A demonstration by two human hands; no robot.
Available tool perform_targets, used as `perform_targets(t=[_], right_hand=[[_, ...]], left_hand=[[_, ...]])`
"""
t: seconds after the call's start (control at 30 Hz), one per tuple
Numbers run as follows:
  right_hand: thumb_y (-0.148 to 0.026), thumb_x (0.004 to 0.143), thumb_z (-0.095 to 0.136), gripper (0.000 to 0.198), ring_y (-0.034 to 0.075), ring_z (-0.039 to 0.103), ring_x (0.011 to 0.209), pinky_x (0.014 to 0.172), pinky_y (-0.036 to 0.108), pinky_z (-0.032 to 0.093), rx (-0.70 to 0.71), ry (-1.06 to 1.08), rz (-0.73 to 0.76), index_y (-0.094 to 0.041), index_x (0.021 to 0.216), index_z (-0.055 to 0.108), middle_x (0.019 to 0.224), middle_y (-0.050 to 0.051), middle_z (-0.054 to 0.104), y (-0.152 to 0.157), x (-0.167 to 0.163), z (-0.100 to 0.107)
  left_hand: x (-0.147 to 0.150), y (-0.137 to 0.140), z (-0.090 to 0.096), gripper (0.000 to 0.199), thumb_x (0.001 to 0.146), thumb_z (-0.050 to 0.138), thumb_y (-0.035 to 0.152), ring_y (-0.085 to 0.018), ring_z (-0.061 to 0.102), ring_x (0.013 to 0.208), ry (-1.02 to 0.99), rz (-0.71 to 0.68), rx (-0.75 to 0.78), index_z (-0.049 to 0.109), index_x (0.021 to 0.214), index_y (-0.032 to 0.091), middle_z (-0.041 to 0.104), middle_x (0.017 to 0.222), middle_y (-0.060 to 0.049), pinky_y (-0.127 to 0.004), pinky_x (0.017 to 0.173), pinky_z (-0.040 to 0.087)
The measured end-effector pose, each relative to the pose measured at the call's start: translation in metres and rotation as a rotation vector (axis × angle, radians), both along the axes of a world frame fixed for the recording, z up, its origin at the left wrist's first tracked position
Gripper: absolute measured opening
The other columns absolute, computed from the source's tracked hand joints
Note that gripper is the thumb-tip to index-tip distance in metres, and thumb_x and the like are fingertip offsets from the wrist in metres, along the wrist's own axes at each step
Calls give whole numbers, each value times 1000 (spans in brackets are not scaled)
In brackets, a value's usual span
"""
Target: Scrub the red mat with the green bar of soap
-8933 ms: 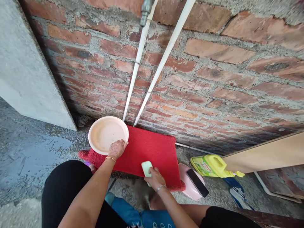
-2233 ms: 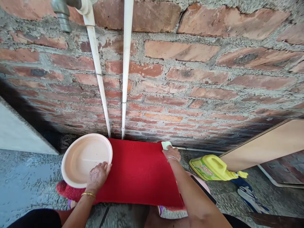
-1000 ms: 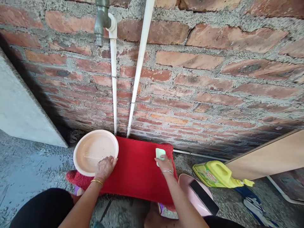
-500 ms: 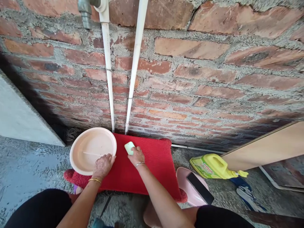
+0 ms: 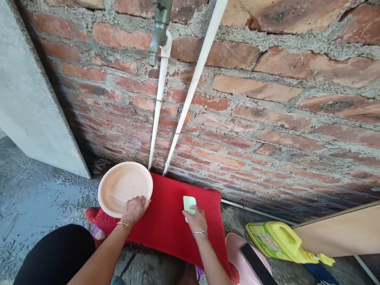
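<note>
Block (image 5: 189, 203) sits in right grip (image 5: 197, 219) over cloth (image 5: 166, 223).

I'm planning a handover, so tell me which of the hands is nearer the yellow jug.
Right. The right hand, holding a pale green block, is over the red mat, left of the yellow jug in view; the left hand is farther away, at the peach basin's rim.

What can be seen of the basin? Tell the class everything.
The basin is pale peach, round, seemingly plastic, with a smooth, thick rim. A few dark specks and a pale streak show inside; whether it holds water is unclear. It sits opening upward at the left end of the red mat, its underside hidden. The left hand grips its near right rim.
</note>
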State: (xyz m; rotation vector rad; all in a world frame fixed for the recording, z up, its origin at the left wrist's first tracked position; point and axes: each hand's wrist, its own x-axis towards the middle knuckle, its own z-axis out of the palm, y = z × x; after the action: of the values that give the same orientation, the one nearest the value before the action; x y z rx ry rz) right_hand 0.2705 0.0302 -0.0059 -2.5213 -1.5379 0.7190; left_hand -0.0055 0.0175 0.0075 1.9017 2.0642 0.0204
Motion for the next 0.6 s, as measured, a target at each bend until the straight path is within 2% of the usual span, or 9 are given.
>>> perform_targets(t=[0.17, 0.27, 0.33, 0.4, 0.5, 0.6], right_hand=[[-36, 76, 65, 33, 21, 61, 101, 79, 29, 45, 4, 47, 248, -28, 108, 63, 112, 6, 56, 15, -114, -9], [-39, 77, 65, 32, 23, 58, 104, 80, 30, 44, 37, 45, 384, -25, 106, 64, 112, 8, 56, 21, -144, -16], [-39, 77, 66, 33, 24, 58, 104, 80, 30, 45, 52, 33, 426, -25, 106, 65, 111, 8, 56, 24, -141, -21], [-36, 75, 68, 34, 23, 59, 102, 81, 30, 46, 51, 11, 405, -26, 107, 65, 111, 7, 56, 24, -120, -25], [-36, 77, 70, 32, 19, 61, 97, 82, 30, 48, 30, -39, 249, -28, 108, 66, 109, 4, 58, 19, -70, -32], [-40, 88, 63, 31, 19, 61, 100, 86, 35, 51, 38, -95, 101, -25, 115, 62, 116, 5, 60, 7, -24, -36]], left_hand=[[-2, 0, -4, 36, 97, 38, 44, -23, 69, 86, 13, -25, 43, 65, 100, 20, 72, 93, -10, -32, 73, 48], [-2, 0, -3, 37, 97, 37, 45, -24, 69, 85, 24, -27, 35, 65, 99, 21, 72, 92, -9, -31, 70, 48], [-2, 1, -3, 37, 96, 38, 46, -24, 69, 85, 25, -23, 26, 65, 99, 21, 72, 93, -9, -31, 70, 48], [-2, 1, -3, 37, 96, 38, 47, -24, 69, 85, 24, -21, 13, 65, 99, 22, 72, 94, -9, -32, 71, 48], [-1, 2, -4, 39, 96, 37, 47, -25, 69, 86, 37, -31, 1, 65, 100, 22, 72, 95, -9, -33, 72, 49], [0, 1, -3, 40, 97, 35, 47, -25, 69, 87, 49, -23, -1, 66, 102, 21, 72, 95, -10, -33, 72, 49]])
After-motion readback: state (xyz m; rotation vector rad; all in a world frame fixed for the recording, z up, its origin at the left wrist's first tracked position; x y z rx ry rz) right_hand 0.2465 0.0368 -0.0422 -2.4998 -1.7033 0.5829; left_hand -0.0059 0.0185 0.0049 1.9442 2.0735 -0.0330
